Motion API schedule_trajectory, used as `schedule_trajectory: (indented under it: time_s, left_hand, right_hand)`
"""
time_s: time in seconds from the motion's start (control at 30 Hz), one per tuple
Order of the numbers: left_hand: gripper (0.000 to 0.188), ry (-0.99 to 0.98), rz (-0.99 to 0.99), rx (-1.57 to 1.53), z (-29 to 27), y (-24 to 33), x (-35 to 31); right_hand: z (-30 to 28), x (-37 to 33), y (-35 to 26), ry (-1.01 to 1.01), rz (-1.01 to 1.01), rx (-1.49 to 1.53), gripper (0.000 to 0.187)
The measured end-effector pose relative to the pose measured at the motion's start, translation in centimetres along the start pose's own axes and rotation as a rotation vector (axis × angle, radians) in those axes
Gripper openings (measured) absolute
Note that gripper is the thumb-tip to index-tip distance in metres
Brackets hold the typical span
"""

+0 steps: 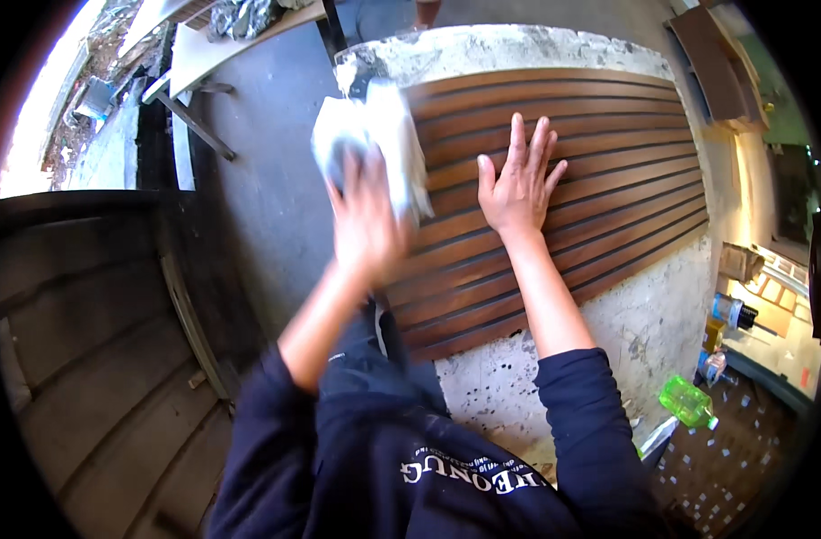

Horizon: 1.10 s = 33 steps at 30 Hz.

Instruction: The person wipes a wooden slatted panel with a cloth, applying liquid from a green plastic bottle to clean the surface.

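A brown slatted wood panel [608,171] with dark grooves lies across a worn, paint-spotted white table [644,305]. My right hand [518,187] rests flat on the slats, fingers stretched out and holding nothing. At the panel's left end, my left hand [367,220] grips a white cloth [394,135], partly smeared by motion. The cloth bunches around and beyond the fingertips and hangs past the panel's left edge. Whether it touches the wood there, I cannot tell.
A green plastic bottle [687,402] lies low on the right, near other bottles [732,311]. Dark boards [87,359] stand at the left. A pale table [215,49] is at the far left, and a brown wooden piece [711,67] at the far right.
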<state>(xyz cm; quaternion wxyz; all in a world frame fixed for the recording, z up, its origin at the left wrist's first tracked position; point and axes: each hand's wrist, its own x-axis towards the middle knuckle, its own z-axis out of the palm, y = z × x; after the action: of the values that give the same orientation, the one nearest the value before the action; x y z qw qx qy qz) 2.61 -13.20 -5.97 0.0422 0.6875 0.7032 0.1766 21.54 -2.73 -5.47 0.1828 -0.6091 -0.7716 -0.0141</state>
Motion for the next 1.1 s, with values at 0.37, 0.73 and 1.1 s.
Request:
schedule_trajectory:
  time_s: [0.37, 0.73, 1.1]
  left_hand:
    - [0.062, 0.098, -0.14, 0.097, -0.6, -5.2, 7.1]
    - [0.065, -0.21, 0.253, -0.084, -0.9, 4.8, -8.1]
    - [0.069, -0.027, 0.262, -0.022, 0.5, 8.8, -14.6]
  right_hand:
    - [-0.5, -0.5, -1.5, 0.047, -0.058, 0.08, 0.072]
    - [-2.3, -1.6, 1.2, 0.011, 0.028, 0.062, 0.077]
    - [-2.6, -1.8, 0.3, -0.045, 0.04, 0.102, 0.074]
